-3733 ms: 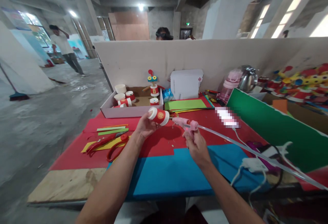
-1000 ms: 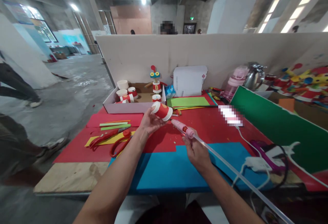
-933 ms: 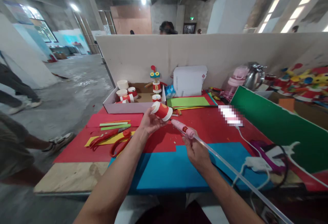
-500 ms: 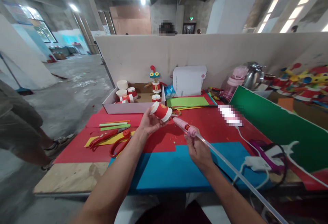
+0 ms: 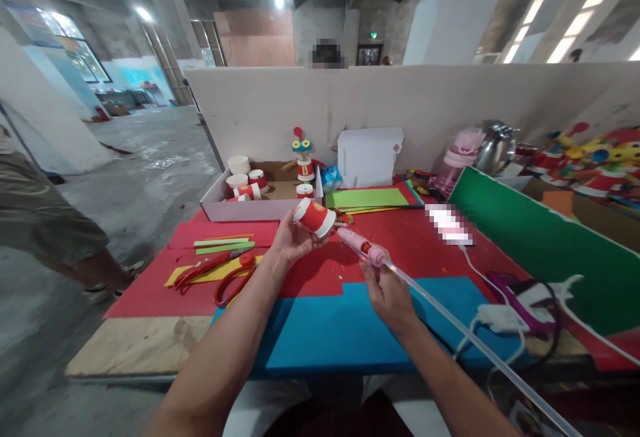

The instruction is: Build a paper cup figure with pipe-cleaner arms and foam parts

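Observation:
My left hand (image 5: 290, 240) grips a small red paper cup (image 5: 315, 216), tipped on its side above the red foam sheet (image 5: 405, 240). My right hand (image 5: 387, 293) is closed on a pink hot glue gun (image 5: 361, 247); its nozzle points at the cup's rim. A long clear glue stick (image 5: 470, 340) trails from the back of the gun toward the lower right.
Red scissors (image 5: 220, 270) and coloured paper strips (image 5: 223, 245) lie to the left. An open box (image 5: 260, 207) with more red cups and a cup figure (image 5: 303, 160) stands behind. A power strip with cords (image 5: 505, 317), a green board (image 5: 540, 250) and a pink bottle (image 5: 455, 160) are on the right. A person (image 5: 45, 223) passes on the left.
The glue gun's nozzle has stayed at the cup with small shifts of my right hand. A person has walked in along the left side.

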Available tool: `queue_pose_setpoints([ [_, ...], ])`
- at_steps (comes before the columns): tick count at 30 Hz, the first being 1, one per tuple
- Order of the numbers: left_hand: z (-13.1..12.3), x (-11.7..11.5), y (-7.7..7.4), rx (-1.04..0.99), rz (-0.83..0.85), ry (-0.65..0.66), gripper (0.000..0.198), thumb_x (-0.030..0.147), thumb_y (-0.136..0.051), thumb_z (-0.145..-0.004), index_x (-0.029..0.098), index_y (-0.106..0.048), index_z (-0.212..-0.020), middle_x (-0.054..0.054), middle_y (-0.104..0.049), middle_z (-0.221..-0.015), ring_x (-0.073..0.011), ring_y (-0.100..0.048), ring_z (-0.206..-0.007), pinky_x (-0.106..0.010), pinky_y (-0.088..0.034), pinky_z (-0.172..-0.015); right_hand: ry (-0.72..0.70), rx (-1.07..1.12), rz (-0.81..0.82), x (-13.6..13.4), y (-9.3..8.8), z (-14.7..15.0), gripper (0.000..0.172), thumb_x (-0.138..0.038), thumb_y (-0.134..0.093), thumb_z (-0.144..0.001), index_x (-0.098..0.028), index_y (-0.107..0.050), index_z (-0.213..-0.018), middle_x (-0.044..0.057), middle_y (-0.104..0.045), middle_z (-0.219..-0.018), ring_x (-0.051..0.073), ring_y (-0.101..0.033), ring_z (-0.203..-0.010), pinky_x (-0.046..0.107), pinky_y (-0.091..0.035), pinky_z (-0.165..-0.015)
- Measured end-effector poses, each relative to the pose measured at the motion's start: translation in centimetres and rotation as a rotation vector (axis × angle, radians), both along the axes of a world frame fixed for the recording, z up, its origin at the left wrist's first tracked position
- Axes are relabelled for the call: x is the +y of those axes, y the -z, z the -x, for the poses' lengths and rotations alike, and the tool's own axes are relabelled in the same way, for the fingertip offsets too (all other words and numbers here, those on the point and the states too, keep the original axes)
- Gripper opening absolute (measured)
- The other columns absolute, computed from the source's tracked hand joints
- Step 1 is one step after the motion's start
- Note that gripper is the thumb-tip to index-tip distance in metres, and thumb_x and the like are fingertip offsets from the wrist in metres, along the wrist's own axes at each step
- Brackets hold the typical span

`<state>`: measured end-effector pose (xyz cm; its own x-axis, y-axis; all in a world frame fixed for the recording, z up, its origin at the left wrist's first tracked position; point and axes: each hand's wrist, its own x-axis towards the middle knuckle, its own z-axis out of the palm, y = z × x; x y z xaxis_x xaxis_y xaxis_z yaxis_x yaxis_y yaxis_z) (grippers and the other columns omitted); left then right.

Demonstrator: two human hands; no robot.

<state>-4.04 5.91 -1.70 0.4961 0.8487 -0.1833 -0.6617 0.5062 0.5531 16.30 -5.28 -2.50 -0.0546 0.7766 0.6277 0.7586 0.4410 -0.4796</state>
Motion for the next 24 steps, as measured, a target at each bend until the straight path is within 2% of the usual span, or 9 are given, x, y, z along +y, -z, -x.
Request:
queue_pose_setpoints([
  [4, -0.08, -0.11, -0.21, -0.002, 0.02, -0.003, 0.046, 0.045, -0.04, -0.08, 0.01, -0.059, -0.104, -0.017, -0.072, -0.086, -0.0298, -0.069, -0.075, -0.039, -0.05, -0.068, -0.005, 0.015, 0.023, -0.08, -0.23, 0.03, 0.047, -0.047, -0.028, -0.098, -0.013, -0.061, -0.101, 0.015, -0.071, -0.085, 0.024, -0.068, -0.073, 0.03, -0.052, -0.064],
  [12, 0.07, 0.05, -0.01, -0.022, 0.031, 0.004, 0.047, 0.047, -0.042, -0.08, 0.01, -0.059, -0.105, -0.017, -0.072, -0.091, -0.0306, -0.069, -0.078, -0.039, -0.05, -0.069, 0.024, -0.046, 0.005, 0.16, -0.18, -0.1, 0.051, -0.05, -0.025, -0.097, -0.014, -0.061, -0.103, 0.016, -0.072, -0.089, 0.026, -0.07, -0.08, 0.032, -0.054, -0.067],
  [17, 0.09, 0.07, 0.1, -0.027, 0.028, 0.012, 0.047, 0.047, -0.042, -0.08, 0.01, -0.06, -0.104, -0.017, -0.072, -0.091, -0.0311, -0.069, -0.079, -0.04, -0.051, -0.069, 0.004, -0.054, 0.007, 0.21, -0.23, -0.15, 0.047, -0.047, -0.028, -0.097, -0.015, -0.061, -0.105, 0.015, -0.072, -0.09, 0.026, -0.069, -0.083, 0.034, -0.055, -0.07],
  [24, 0.24, 0.27, 0.27, -0.043, 0.023, 0.017, 0.046, 0.046, -0.043, -0.081, 0.011, -0.061, -0.103, -0.017, -0.072, -0.087, -0.0306, -0.068, -0.078, -0.042, -0.051, -0.071, -0.012, -0.015, 0.004, 0.01, -0.33, 0.06, 0.046, -0.045, -0.029, -0.098, -0.014, -0.061, -0.102, 0.014, -0.072, -0.086, 0.024, -0.069, -0.075, 0.031, -0.054, -0.064],
])
